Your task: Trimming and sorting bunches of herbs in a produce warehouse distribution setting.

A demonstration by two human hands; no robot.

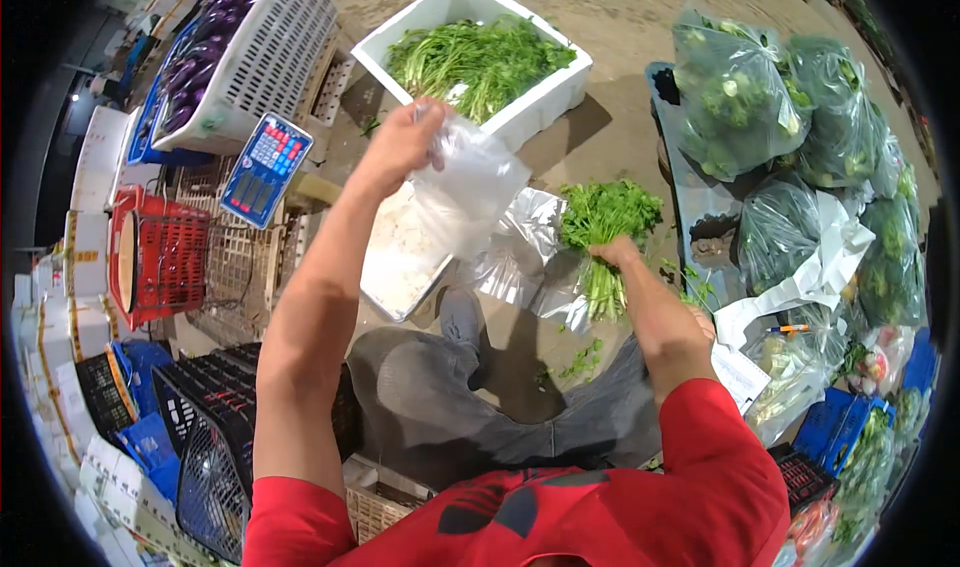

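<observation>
My left hand (405,145) is closed on the top of a clear plastic bag (465,187), which hangs above a white weighing platform (395,252). On the right, my right hand (618,254) is wrapped round the stems of a bunch of leafy green herbs (610,217). Those herbs look like coriander or a similar leaf. Under and beside the bunch lies a silvery plastic sheet (520,252). Beyond my hands, a white foam box (545,102) holds more of the loose greens (480,62).
A blue scale display (267,170) stands left of the platform. Behind it, a white crate (265,57) holds eggplants (205,42). A red basket (165,257) is farther left. At right, bagged green vegetables (740,97) rest on a blue pallet (690,187). Black crates (215,397) stand near my left side.
</observation>
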